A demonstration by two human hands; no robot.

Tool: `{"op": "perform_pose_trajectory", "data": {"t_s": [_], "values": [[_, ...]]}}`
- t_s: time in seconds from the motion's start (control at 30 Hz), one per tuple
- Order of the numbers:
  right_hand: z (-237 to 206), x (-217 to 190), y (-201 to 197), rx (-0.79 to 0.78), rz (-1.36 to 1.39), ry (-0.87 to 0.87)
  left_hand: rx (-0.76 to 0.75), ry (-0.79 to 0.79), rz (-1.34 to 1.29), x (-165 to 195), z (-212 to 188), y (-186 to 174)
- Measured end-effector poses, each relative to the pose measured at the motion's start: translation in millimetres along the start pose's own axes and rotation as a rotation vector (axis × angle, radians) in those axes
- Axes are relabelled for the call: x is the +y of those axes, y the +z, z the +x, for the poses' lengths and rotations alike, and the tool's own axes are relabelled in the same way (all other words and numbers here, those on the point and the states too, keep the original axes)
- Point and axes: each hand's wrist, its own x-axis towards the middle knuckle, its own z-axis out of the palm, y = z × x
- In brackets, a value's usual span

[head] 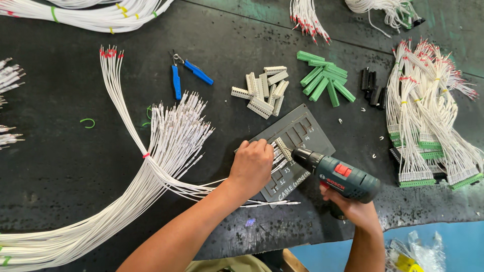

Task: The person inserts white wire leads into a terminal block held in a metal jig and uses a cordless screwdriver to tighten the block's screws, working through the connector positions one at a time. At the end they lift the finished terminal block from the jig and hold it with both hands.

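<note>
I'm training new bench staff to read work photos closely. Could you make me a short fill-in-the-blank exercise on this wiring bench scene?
1. The right hand grips a cordless ____ with a dark green body.
2. The left hand presses a connector and white wires down on a dark grey ____ with slots.
3. The loose terminal blocks lying beside the grey ones are ____ in colour.
4. The small pliers on the black mat have ____ handles.

Missing words: drill; jig board; green; blue

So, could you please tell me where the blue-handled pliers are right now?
In the head view, the pliers lie on the black mat, upper centre-left, between the fanned white wire bundle and the pile of grey connectors.
</note>
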Motion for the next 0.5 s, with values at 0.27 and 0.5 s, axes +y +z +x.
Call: {"op": "perform_pose_trajectory", "data": {"t_s": [0.27, 0.5], "values": [[-3, 10, -5, 0.004, 0.039, 0.048, 0.021, -0.069, -0.177, -5, 1, -7], [-6, 12, -7, -0.021, 0.019, 0.086, -0.021, -0.057, -0.177, -5, 2, -13]]}}
